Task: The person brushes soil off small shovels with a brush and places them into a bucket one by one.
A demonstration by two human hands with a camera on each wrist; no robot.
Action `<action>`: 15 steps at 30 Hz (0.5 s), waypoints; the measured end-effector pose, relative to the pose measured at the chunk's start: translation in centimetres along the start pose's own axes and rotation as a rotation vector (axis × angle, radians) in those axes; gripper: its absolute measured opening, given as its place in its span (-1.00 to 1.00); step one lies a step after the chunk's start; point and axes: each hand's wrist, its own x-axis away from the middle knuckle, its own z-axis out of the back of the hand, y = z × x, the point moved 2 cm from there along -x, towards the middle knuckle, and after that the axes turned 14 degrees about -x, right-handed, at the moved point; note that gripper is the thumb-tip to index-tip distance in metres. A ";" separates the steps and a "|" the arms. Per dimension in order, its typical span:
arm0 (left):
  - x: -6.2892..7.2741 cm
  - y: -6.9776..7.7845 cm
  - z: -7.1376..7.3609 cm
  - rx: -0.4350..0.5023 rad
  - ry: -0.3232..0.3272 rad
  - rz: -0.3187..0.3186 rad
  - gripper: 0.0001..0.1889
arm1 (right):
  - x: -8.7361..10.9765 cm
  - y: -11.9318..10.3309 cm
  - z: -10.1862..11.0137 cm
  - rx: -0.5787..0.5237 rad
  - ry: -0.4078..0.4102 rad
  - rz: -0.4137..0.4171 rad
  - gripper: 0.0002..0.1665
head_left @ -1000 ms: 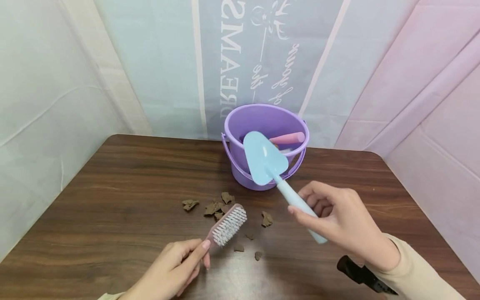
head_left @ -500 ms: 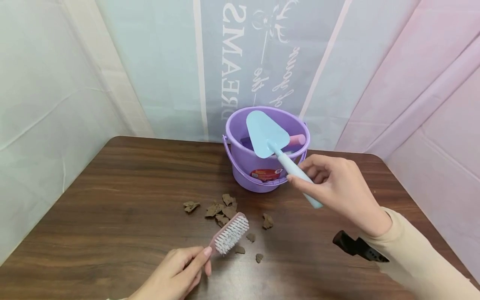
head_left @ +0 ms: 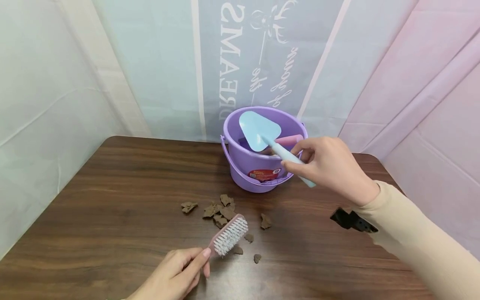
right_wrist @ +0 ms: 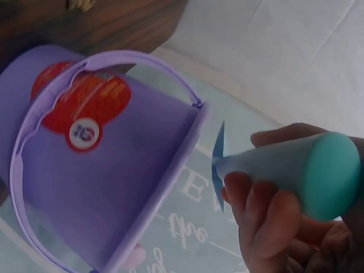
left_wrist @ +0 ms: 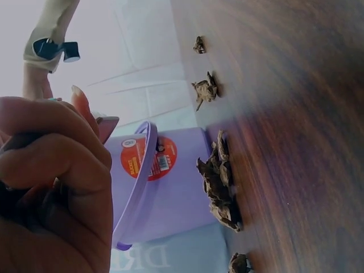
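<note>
My right hand [head_left: 330, 166] holds a light blue trowel [head_left: 258, 129] by its handle, the blade hanging over the mouth of a purple bucket [head_left: 243, 166]. In the right wrist view the trowel handle [right_wrist: 273, 165] lies between thumb and fingers, and the blade is seen nearly edge-on beside the bucket rim. A pink handle [head_left: 290, 140] and other things, partly hidden, are inside the bucket. Low in the head view, my left hand [head_left: 176, 271] grips a pinkish brush [head_left: 229, 236] with white bristles turned upward. Brown crumpled flakes [head_left: 227, 211] lie just beyond the brush.
A dark wooden table [head_left: 112, 216] bears everything. More brown flakes lie scattered, one [head_left: 188, 207] to the left and one [head_left: 266, 221] to the right. Behind the bucket hangs a pale cloth [head_left: 161, 62] with lettering. Pale cloth also closes both sides.
My right hand has carried the trowel up and away from me, so its blade moved from in front of the bucket to over its opening. The left hand and brush have barely shifted.
</note>
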 end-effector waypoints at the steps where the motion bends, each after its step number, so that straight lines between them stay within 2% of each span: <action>1: 0.0 0.0 0.0 -0.001 0.000 0.001 -0.64 | -0.3 0.0 0.0 0.006 -0.016 -0.006 -0.90; 6: 0.0 -0.1 0.0 0.007 -0.006 -0.010 -0.64 | -1.6 0.2 -0.2 0.036 -0.076 -0.034 -0.84; 15: 0.1 0.0 -0.1 0.024 -0.005 -0.030 -0.64 | -3.8 0.5 -0.4 0.105 -0.125 -0.053 -0.75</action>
